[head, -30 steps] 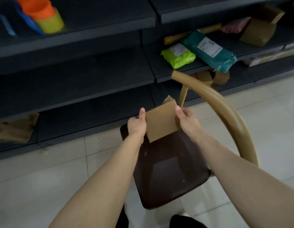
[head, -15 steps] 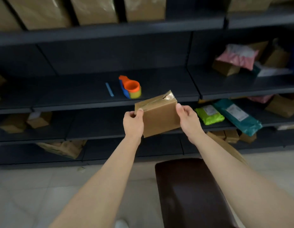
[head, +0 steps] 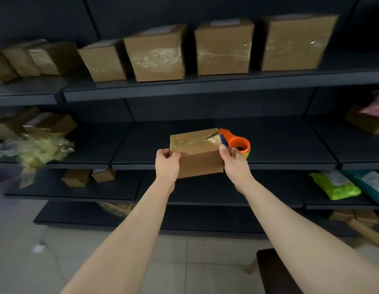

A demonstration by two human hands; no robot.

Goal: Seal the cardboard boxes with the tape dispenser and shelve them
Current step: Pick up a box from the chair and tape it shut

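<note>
Box (head: 197, 158) sits higher than half a second ago, level with the middle shelf (head: 290, 166), and now overlaps the dispenser (head: 237, 144), which earlier stood clear to its upper left. The left hand (head: 167, 164) grips its left end and the right hand (head: 234, 160) its right end, fingers curled round the edges. Sealed boxes (head: 223, 49) now show along the top shelf (head: 205, 90); the chair (head: 269, 270) has slipped to the lower right corner.
</note>
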